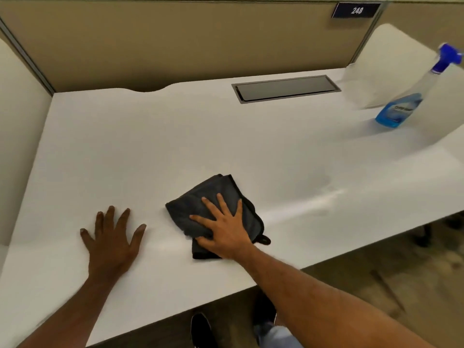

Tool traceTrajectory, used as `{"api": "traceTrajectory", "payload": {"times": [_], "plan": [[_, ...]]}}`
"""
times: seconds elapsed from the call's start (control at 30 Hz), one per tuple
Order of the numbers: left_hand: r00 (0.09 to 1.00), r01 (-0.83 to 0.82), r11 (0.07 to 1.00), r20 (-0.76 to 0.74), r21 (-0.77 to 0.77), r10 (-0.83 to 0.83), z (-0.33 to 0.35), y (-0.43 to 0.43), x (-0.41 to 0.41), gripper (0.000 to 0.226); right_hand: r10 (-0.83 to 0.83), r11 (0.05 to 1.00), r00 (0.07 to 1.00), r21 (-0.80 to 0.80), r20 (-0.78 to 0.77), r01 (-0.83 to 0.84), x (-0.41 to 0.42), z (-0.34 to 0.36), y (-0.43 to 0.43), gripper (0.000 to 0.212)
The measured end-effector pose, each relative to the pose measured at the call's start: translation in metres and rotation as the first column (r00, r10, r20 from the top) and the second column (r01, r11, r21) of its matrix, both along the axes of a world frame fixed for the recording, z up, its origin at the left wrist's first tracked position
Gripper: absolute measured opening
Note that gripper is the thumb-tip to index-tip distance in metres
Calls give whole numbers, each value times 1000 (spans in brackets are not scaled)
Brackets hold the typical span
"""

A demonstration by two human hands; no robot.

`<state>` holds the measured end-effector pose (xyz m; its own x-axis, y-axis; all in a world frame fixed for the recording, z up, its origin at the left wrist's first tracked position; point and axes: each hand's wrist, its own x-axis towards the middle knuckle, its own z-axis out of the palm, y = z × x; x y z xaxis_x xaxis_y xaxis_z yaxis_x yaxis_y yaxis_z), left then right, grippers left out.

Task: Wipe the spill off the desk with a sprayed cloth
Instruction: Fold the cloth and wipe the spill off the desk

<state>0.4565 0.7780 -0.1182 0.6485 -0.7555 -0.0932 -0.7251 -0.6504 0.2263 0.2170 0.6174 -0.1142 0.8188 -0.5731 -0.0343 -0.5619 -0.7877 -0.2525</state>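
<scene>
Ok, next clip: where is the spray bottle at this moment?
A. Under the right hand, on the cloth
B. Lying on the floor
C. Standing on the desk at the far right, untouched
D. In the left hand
C: the spray bottle stands alone on the desk at far right, while the right hand presses flat on the dark cloth and the left hand rests flat on the desk.

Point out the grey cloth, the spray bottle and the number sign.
grey cloth (200, 197), head view, bare folded part beyond the fingers.
spray bottle (399, 110), head view, blue label.
number sign (356, 10), head view, the digits.
</scene>
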Motion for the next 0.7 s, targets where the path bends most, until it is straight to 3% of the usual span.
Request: {"api": "traceTrajectory", "payload": {"times": [0.1, 0.2, 0.33, 0.5, 0.7], "plan": [[999, -31, 996, -20, 79, 32, 7, -7, -10, 92, -117, 993, 993, 6, 1, 117, -29, 0, -25, 57], [997, -55, 994, -46, 94, 59, 17, -28, -30, 82, -243, 970, 970, 17, 7, 243, -63, 1, -55, 58], [995, 95, 990, -36, 103, -92, 27, -78, -73, 79, -357, 934, 934, 10, 5, 357, -111, 1, -94, 57], [955, 296, 952, -6, 81, -296, 33, -143, -141, 91, -432, 902, 902, 23, 9, 431, -154, 2, -132, 52], [931, 359, 931, -93, 63, -353, 22, -216, -194, 59, -487, 873, 873, 29, 1, 487, -186, 3, -171, 51]]}}
